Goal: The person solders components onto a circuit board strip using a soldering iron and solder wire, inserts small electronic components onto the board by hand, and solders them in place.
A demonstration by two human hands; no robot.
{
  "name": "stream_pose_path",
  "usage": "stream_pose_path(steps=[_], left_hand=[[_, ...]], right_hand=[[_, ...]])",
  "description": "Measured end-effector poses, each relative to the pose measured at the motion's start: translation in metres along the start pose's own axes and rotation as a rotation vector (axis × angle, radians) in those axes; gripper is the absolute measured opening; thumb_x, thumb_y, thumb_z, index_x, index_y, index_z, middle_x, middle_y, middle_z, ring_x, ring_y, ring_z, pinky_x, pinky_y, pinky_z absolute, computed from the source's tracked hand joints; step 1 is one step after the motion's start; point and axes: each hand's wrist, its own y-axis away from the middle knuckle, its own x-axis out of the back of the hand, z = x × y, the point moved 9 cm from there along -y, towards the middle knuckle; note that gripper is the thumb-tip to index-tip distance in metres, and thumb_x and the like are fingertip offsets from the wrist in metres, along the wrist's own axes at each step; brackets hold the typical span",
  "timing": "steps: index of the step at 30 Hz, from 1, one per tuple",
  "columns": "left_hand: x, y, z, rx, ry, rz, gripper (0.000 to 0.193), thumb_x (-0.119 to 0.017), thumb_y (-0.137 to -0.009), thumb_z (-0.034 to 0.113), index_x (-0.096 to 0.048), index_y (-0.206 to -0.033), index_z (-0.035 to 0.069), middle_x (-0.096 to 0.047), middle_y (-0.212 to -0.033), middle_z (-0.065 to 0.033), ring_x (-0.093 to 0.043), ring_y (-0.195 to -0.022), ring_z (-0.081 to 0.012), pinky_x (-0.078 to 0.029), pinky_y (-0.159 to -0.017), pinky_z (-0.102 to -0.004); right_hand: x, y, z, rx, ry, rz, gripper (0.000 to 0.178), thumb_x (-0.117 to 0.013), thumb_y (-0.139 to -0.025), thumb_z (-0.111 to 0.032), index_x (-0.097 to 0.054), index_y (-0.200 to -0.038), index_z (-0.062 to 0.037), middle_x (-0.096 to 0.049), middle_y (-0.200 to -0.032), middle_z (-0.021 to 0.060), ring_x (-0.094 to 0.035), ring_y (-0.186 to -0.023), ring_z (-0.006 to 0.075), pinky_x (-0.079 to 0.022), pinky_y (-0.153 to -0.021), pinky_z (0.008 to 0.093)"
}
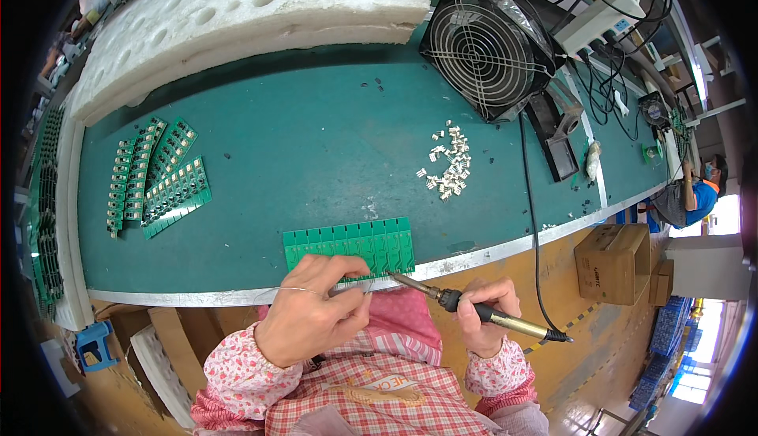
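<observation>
A green circuit board panel (347, 239), scored into strips, lies at the near edge of the bench. My left hand (312, 310) rests over its near side, fingers closed on a thin solder wire (294, 288) that loops back over the hand. The wire's working end is hard to see among the fingers. In my right hand (483, 337) is a soldering iron (517, 324), gripped like a pen and slanting up to the left. Its tip is at the panel's near edge, close to my left fingertips; contact is too small to confirm.
Small white connectors (454, 164) form a loose pile beyond the panel. Populated circuit boards (154, 175) lie at the left. White foam (237, 10) borders the back and left. A fan (485, 53) stands back right, near the iron's black cable (530, 175). Another person (695, 199) sits far right.
</observation>
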Motion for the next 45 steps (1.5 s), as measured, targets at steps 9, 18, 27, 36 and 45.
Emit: stream_pose_path(steps=[9,18,27,36,45], left_hand=[[0.001,0.004,-0.009,0.035,0.090,0.031,0.011,-0.070,-0.068,0.004,-0.060,-0.062,0.002,-0.061,-0.097,-0.0079,-0.061,-0.077,-0.0198,-0.047,-0.069,-0.0340],[-0.001,0.005,-0.010,0.019,0.079,0.010,0.010,-0.072,-0.067,0.005,-0.062,-0.064,0.004,-0.063,-0.100,-0.0071,-0.061,-0.079,-0.0187,-0.047,-0.070,-0.0333],[-0.004,0.005,-0.011,0.009,0.070,0.019,0.010,-0.072,-0.067,0.006,-0.062,-0.065,0.004,-0.061,-0.099,-0.0067,-0.060,-0.078,-0.0186,-0.044,-0.067,-0.0336],[-0.002,0.003,-0.009,0.039,0.091,0.022,0.009,-0.069,-0.067,0.004,-0.060,-0.064,0.004,-0.059,-0.097,-0.0074,-0.059,-0.079,-0.0189,-0.044,-0.071,-0.0341],[-0.006,0.003,-0.009,0.031,0.043,0.023,0.011,-0.069,-0.067,0.005,-0.060,-0.063,0.004,-0.059,-0.094,-0.0068,-0.058,-0.079,-0.0204,-0.044,-0.070,-0.0344]], right_hand=[[0.005,0.004,0.002,-0.034,-0.070,0.106,0.020,-0.071,-0.079,-0.009,-0.053,-0.086,-0.0029,-0.060,-0.064,0.0072,-0.055,-0.052,0.0111,-0.042,-0.046,0.0231],[-0.006,0.008,0.008,-0.085,-0.057,0.041,0.021,-0.072,-0.079,-0.011,-0.054,-0.086,-0.0028,-0.059,-0.063,0.0065,-0.055,-0.052,0.0101,-0.042,-0.046,0.0226],[-0.009,0.007,0.009,-0.080,-0.031,0.011,0.022,-0.073,-0.079,-0.011,-0.054,-0.086,-0.0030,-0.060,-0.063,0.0061,-0.055,-0.051,0.0096,-0.042,-0.046,0.0221],[-0.011,0.005,0.006,-0.075,-0.036,-0.003,0.021,-0.071,-0.080,-0.010,-0.052,-0.085,-0.0026,-0.059,-0.060,0.0054,-0.054,-0.050,0.0089,-0.041,-0.045,0.0219],[-0.011,0.005,0.006,-0.080,-0.027,0.004,0.022,-0.071,-0.080,-0.011,-0.052,-0.084,-0.0024,-0.059,-0.059,0.0054,-0.054,-0.050,0.0086,-0.040,-0.044,0.0216]])
